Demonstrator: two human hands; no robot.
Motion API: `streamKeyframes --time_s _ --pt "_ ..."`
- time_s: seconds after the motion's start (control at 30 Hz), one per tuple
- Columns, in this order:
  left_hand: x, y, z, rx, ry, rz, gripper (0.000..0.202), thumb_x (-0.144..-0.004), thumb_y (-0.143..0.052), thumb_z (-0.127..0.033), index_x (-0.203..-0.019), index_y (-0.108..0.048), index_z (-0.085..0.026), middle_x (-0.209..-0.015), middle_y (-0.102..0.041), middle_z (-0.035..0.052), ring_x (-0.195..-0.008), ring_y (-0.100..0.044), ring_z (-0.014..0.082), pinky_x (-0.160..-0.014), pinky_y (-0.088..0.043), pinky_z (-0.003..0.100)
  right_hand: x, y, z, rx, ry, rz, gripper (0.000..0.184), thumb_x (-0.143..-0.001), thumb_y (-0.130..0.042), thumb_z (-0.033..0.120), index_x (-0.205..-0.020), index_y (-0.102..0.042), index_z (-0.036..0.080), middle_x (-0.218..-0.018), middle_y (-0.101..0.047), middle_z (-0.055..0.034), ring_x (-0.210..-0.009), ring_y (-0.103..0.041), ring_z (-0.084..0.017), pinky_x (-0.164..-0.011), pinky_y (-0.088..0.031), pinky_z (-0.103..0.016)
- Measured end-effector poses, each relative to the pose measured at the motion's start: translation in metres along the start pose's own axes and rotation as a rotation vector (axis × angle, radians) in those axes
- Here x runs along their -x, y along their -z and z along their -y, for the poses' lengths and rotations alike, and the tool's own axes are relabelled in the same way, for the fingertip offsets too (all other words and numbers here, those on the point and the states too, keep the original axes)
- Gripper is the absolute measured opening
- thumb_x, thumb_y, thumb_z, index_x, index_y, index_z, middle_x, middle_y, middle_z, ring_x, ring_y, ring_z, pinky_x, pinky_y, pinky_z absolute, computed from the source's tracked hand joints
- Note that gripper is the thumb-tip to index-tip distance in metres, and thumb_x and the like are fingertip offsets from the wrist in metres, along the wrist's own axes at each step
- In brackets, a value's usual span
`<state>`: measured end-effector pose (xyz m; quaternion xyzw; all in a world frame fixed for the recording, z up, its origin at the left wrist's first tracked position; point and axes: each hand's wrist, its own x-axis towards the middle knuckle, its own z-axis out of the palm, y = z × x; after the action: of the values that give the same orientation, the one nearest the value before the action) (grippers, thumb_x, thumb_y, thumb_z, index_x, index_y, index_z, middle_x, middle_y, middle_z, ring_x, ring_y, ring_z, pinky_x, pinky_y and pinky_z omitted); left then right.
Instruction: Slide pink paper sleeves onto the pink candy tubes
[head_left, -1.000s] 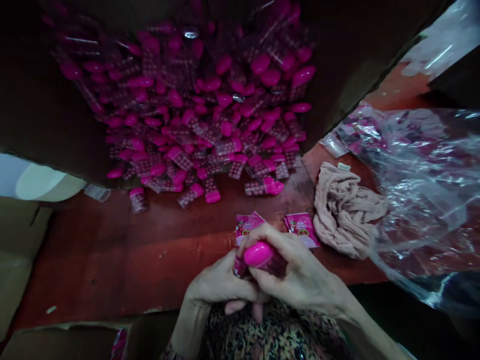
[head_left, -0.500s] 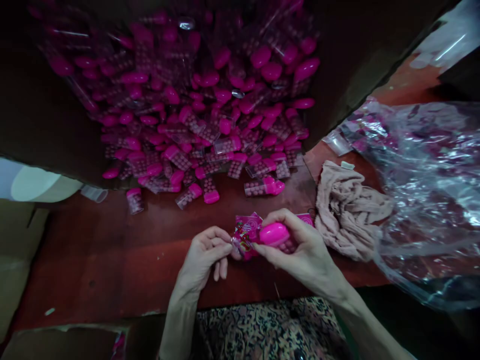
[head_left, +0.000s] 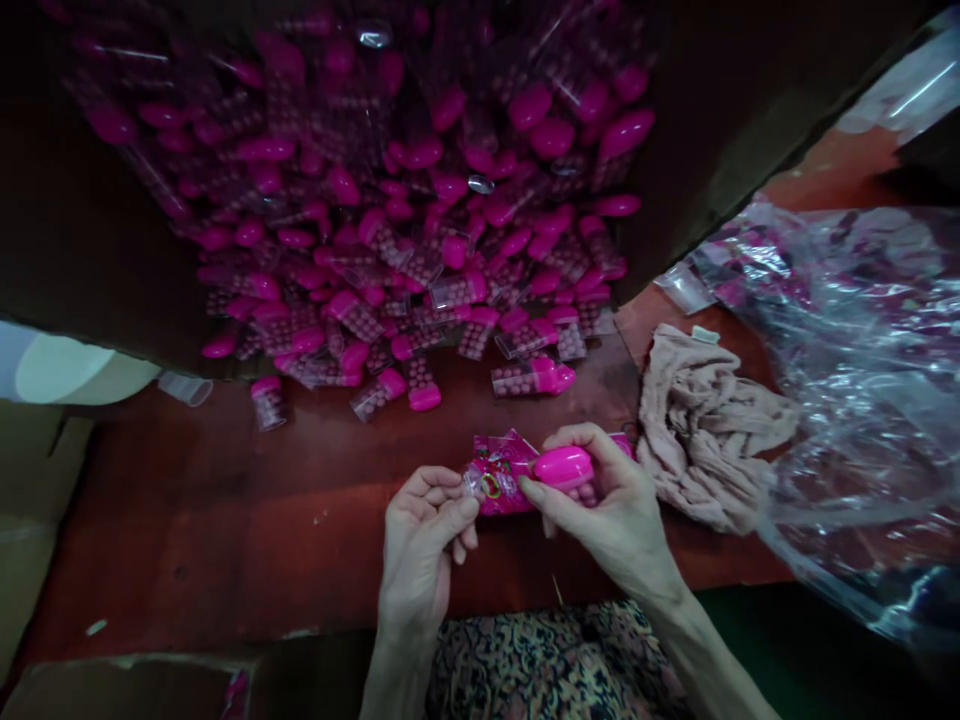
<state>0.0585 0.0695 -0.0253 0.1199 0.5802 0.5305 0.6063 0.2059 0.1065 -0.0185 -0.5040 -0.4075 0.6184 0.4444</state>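
My right hand (head_left: 611,500) is wrapped round a small clear candy bottle with a glossy pink cap (head_left: 564,467); pink balls show below the cap. Finger and thumb of my left hand (head_left: 427,530) pinch a small clear plastic piece (head_left: 472,482), its exact kind too small to tell. Beside it shows a tiny yellow-green ring (head_left: 490,486). Between the hands are shiny pink printed packets (head_left: 501,455), partly covered by my fingers; whether either hand grips them I cannot tell. Another pink-capped bottle (head_left: 525,379) lies on the table just beyond my hands.
A dark open box (head_left: 720,150) spills a heap of pink-capped candy bottles (head_left: 420,260) onto the red-brown table (head_left: 225,500). To the right lie a crumpled beige cloth (head_left: 697,430) and a large clear plastic bag (head_left: 862,430). A white bowl (head_left: 82,370) stands at left.
Both hands have shifted slightly to the right in view, the right one still with its bottle. More of the pink packet and the yellow-green ring now shows between them.
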Motion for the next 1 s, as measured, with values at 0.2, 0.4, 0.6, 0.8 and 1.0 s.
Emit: streamKeyframes --time_s 0.2,0.4,0.6,0.8,1.0 --pt "-0.001 -0.01 0.001 0.117 -0.043 -0.052 0.025 -0.062 -0.074 -0.016 -0.083 -0.061 -0.015 -0.052 -0.056 -0.0062 -0.037 -0.042 0.0014 -0.033 -0.023 0.011 0.005 -0.007 -0.004 -0.018 0.05 -0.068 0.028 -0.065 -0.074 0.021 -0.079 -0.049 0.022 -0.056 -0.052 0.0089 -0.035 -0.049 -0.005 -0.033 -0.043 -0.015" --pt "0.001 -0.011 0.003 0.281 -0.109 -0.079 0.034 -0.056 -0.079 -0.014 -0.088 -0.069 -0.018 -0.053 -0.058 -0.007 -0.052 -0.053 0.0028 -0.059 -0.044 0.012 0.007 -0.015 -0.01 -0.119 0.051 -0.155 0.031 -0.067 -0.074 0.023 -0.082 -0.046 0.023 -0.052 -0.052 0.0101 -0.032 -0.049 -0.005 -0.031 -0.041 -0.013" --pt "-0.003 -0.007 -0.004 0.198 -0.198 -0.064 0.035 -0.061 -0.076 -0.013 -0.094 -0.068 -0.019 -0.069 -0.069 -0.0023 -0.066 -0.061 0.0077 -0.067 -0.047 0.017 0.005 -0.019 -0.002 -0.1 0.001 -0.071 0.029 -0.066 -0.073 0.023 -0.079 -0.046 0.021 -0.054 -0.052 0.0103 -0.032 -0.049 -0.003 -0.031 -0.042 -0.011" --pt "-0.005 -0.008 -0.003 0.188 -0.131 0.016 0.037 -0.064 -0.074 -0.013 -0.098 -0.063 -0.018 -0.056 -0.061 -0.0058 -0.052 -0.054 0.0059 -0.057 -0.044 0.016 0.007 -0.014 -0.011 -0.065 0.022 -0.057 0.031 -0.063 -0.076 0.023 -0.078 -0.049 0.021 -0.054 -0.053 0.0089 -0.032 -0.051 -0.005 -0.03 -0.042 -0.013" --pt "-0.006 -0.008 0.003 0.253 -0.134 -0.132 0.039 -0.062 -0.075 -0.014 -0.099 -0.065 -0.019 -0.057 -0.06 -0.0068 -0.051 -0.052 0.0041 -0.053 -0.041 0.014 0.003 -0.013 -0.012 -0.276 0.032 -0.197 0.03 -0.071 -0.071 0.028 -0.085 -0.045 0.023 -0.056 -0.056 0.0089 -0.034 -0.049 -0.004 -0.032 -0.038 -0.012"
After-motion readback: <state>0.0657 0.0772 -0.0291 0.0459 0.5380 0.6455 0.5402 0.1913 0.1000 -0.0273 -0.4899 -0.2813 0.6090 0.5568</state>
